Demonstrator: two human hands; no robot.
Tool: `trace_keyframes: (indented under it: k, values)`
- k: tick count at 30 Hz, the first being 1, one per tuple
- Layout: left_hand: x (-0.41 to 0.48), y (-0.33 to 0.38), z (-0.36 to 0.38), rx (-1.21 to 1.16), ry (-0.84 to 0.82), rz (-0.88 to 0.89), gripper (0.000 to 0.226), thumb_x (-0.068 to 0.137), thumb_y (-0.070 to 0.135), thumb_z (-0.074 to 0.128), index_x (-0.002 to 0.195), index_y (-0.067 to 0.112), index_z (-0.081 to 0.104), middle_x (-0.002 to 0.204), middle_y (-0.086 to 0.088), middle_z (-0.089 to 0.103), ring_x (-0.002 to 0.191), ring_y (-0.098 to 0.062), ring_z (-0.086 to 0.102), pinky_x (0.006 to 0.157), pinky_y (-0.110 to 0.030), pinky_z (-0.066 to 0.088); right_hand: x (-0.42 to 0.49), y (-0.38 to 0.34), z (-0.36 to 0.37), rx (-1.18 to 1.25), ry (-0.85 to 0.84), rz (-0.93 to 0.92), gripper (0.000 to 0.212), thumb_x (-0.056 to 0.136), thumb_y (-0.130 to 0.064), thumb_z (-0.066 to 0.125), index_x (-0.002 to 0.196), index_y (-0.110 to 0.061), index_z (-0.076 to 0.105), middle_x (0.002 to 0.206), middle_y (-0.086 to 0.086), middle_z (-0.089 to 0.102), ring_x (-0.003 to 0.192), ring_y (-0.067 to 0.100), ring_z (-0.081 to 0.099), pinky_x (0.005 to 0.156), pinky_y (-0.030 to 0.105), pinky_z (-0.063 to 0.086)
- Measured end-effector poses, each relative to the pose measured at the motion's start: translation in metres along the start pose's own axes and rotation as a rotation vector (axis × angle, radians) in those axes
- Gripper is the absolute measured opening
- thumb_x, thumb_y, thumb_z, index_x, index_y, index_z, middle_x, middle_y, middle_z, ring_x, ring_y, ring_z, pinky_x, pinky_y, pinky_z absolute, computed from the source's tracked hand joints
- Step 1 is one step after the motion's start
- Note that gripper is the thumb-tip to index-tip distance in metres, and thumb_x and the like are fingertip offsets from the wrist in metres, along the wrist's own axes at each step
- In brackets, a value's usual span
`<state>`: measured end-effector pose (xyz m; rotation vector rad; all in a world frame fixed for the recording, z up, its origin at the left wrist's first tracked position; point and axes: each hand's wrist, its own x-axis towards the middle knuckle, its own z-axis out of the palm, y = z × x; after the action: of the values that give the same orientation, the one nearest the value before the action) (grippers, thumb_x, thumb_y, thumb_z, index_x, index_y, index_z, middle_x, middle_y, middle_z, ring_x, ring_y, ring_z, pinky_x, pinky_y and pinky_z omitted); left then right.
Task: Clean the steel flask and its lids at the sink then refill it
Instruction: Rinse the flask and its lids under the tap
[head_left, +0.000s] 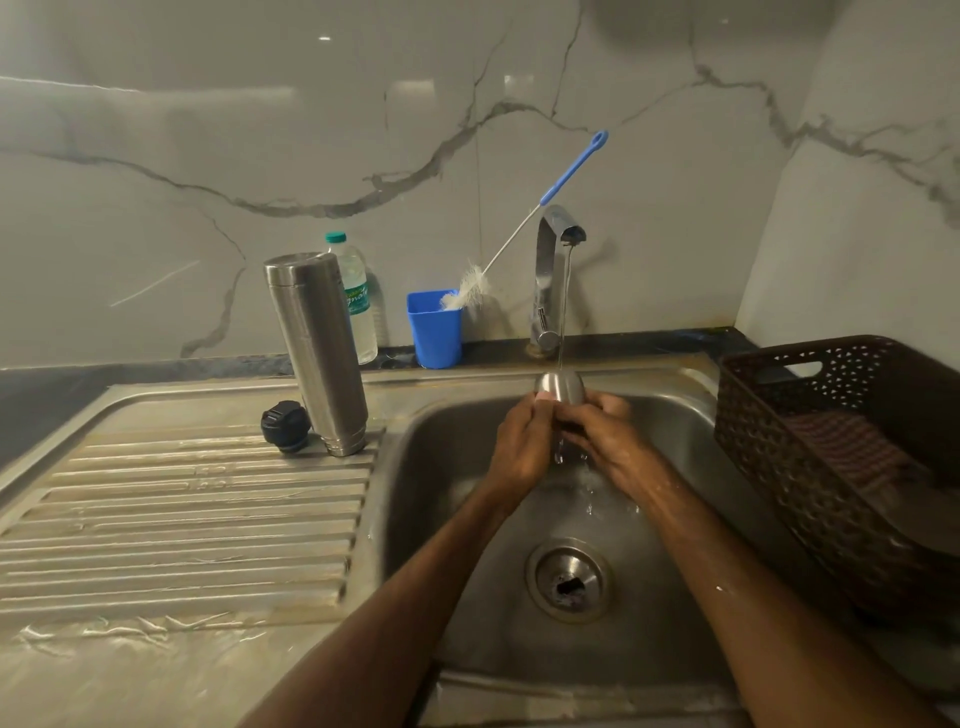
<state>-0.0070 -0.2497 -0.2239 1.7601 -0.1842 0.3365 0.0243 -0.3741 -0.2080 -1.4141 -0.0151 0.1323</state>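
Two bare forearms reach from the near edge over the sink (426, 467); the left hand (519, 441) and right hand (602, 431) meet above the basin, the fingers of both curled round a steel cup lid (560, 387) held dome-up under the running tap (550, 270) — water drips off below; the steel flask (317, 353) stands on the drainboard (182, 519) at left, a black stopper lid (284, 425) just beside its base; behind stand a plastic bottle (358, 301) and a blue cup (435, 332) holding a bottle brush (472, 288); a brown basket (831, 467) sits at right.
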Motion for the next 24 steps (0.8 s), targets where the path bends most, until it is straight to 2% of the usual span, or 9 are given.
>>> trace_keyframes:
  k: [3, 5, 7, 10, 13, 15, 17, 21, 24]
  values:
    - [0.004, 0.001, -0.007, -0.058, -0.044, -0.151, 0.04, 0.11, 0.044, 0.041, 0.116, 0.014, 0.067, 0.107, -0.005, 0.071, 0.095, -0.011, 0.067, 0.081, -0.024, 0.053, -0.006, -0.006, -0.001, -0.22, -0.024, -0.069, 0.046, 0.083, -0.004, 0.079, 0.127, -0.012, 0.066, 0.113, 0.004, 0.074, 0.104, 0.017, 0.071, 0.088, 0.03, 0.06]
    - [0.006, 0.002, -0.011, -0.106, -0.07, -0.186, 0.04, 0.107, 0.047, 0.048, 0.126, 0.016, 0.063, 0.114, -0.004, 0.07, 0.101, -0.013, 0.068, 0.088, -0.029, 0.056, -0.009, -0.012, -0.004, -0.266, -0.035, -0.123, 0.042, 0.083, -0.005, 0.08, 0.121, -0.017, 0.066, 0.104, -0.005, 0.073, 0.095, 0.007, 0.07, 0.072, 0.017, 0.057]
    - [0.01, 0.003, -0.008, -0.125, -0.075, -0.223, 0.04, 0.103, 0.046, 0.058, 0.134, 0.02, 0.057, 0.122, -0.004, 0.067, 0.108, -0.017, 0.068, 0.097, -0.038, 0.058, -0.007, -0.013, -0.008, -0.315, -0.027, -0.178, 0.044, 0.081, -0.003, 0.082, 0.121, -0.016, 0.066, 0.103, -0.004, 0.073, 0.093, 0.006, 0.07, 0.067, 0.012, 0.055]
    - [0.019, 0.002, -0.003, -0.048, -0.037, -0.208, 0.041, 0.095, 0.041, 0.071, 0.13, 0.021, 0.059, 0.119, -0.003, 0.069, 0.108, -0.021, 0.069, 0.097, -0.044, 0.059, -0.005, -0.008, -0.008, -0.488, 0.005, -0.259, 0.05, 0.08, -0.001, 0.082, 0.126, -0.012, 0.068, 0.11, 0.001, 0.074, 0.102, 0.017, 0.072, 0.076, 0.02, 0.059]
    - [0.023, 0.002, 0.0, 0.025, -0.014, -0.157, 0.031, 0.095, 0.038, 0.072, 0.119, 0.022, 0.06, 0.109, 0.005, 0.067, 0.101, -0.016, 0.068, 0.096, -0.045, 0.059, -0.005, -0.002, -0.005, -0.703, 0.053, -0.382, 0.054, 0.079, -0.012, 0.086, 0.13, -0.013, 0.066, 0.115, 0.003, 0.073, 0.106, 0.019, 0.07, 0.083, 0.022, 0.055]
    - [0.025, 0.005, 0.002, 0.048, -0.021, -0.124, 0.027, 0.099, 0.038, 0.066, 0.121, 0.025, 0.058, 0.11, 0.008, 0.065, 0.1, -0.01, 0.065, 0.095, -0.039, 0.058, -0.003, 0.002, -0.006, -0.76, 0.109, -0.399, 0.075, 0.079, -0.018, 0.087, 0.146, -0.013, 0.053, 0.135, 0.009, 0.065, 0.122, 0.023, 0.063, 0.097, 0.03, 0.054]
    - [0.028, 0.008, 0.007, 0.064, -0.02, -0.121, 0.023, 0.104, 0.04, 0.058, 0.121, 0.024, 0.061, 0.109, 0.006, 0.067, 0.1, -0.012, 0.066, 0.093, -0.038, 0.058, 0.0, 0.003, -0.008, -0.762, 0.133, -0.388, 0.092, 0.08, -0.02, 0.087, 0.157, -0.015, 0.037, 0.148, 0.011, 0.056, 0.134, 0.027, 0.056, 0.106, 0.04, 0.052]
    - [0.036, 0.003, 0.016, 0.107, 0.074, -0.24, 0.032, 0.106, 0.043, 0.049, 0.118, 0.015, 0.06, 0.109, -0.004, 0.067, 0.098, -0.019, 0.065, 0.096, -0.044, 0.056, 0.004, 0.007, -0.011, -0.819, 0.073, -0.395, 0.11, 0.073, -0.023, 0.092, 0.161, -0.021, 0.027, 0.146, 0.01, 0.056, 0.133, 0.026, 0.056, 0.104, 0.046, 0.054]
    - [0.042, -0.002, 0.013, 0.08, 0.118, -0.33, 0.038, 0.104, 0.046, 0.041, 0.102, 0.016, 0.064, 0.102, -0.011, 0.069, 0.097, -0.028, 0.068, 0.092, -0.049, 0.059, 0.005, 0.009, -0.013, -0.791, 0.001, -0.432, 0.113, 0.068, -0.027, 0.095, 0.159, -0.024, 0.029, 0.147, 0.006, 0.056, 0.136, 0.023, 0.054, 0.106, 0.045, 0.053]
